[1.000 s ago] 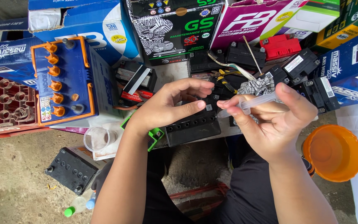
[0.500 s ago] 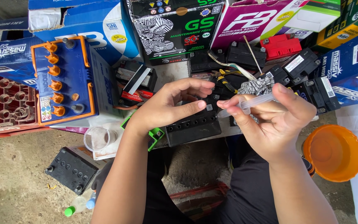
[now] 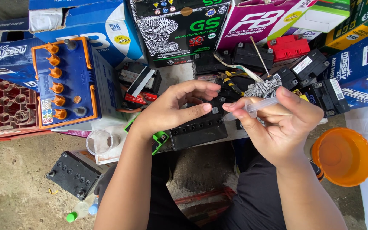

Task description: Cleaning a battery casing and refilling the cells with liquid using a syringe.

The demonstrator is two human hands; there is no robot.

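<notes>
Head view shows your right hand [image 3: 284,127] pinching a clear plastic syringe-like tube [image 3: 252,107] between thumb and fingers, level above a small black motorcycle battery [image 3: 199,130]. Your left hand [image 3: 171,110] hovers just beside the tube's tip, fingers loosely curled and holding nothing. An orange plastic bowl [image 3: 343,157] sits right.

Battery repair workshop: boxed batteries [image 3: 179,25], loose black batteries [image 3: 199,130], dirt floor [image 3: 17,179].

Blue box [image 3: 94,25], black box [image 3: 179,25], magenta box [image 3: 256,21] behind.
</notes>
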